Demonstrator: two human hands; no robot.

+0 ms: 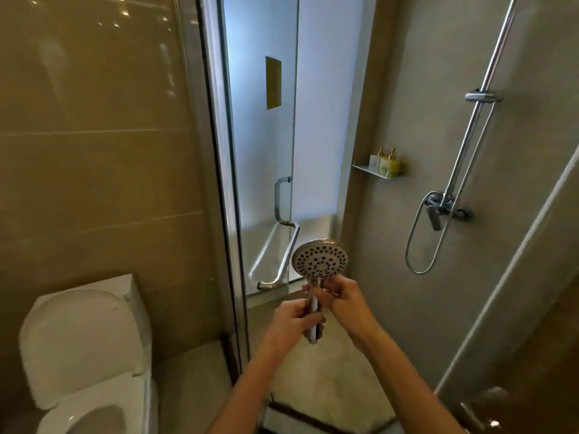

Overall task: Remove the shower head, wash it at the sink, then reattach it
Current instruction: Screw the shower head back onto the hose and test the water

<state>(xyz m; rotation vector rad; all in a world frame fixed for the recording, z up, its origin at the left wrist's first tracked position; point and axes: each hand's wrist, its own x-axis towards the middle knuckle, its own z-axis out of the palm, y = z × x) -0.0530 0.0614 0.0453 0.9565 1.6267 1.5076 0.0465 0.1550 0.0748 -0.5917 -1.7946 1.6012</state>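
Left hand (289, 317) grips shower head (319, 258) handle low, right hand (340, 297) pinches it just under the face; hose (421, 245) hangs on wall.

Beige tiled walls (94, 136), white toilet (84, 339)

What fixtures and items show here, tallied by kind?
Shower head: 1
Hands: 2, left hand, right hand
Bottles on the shelf: 2, and
Toilet: 1
Door handle: 1
Total: 7
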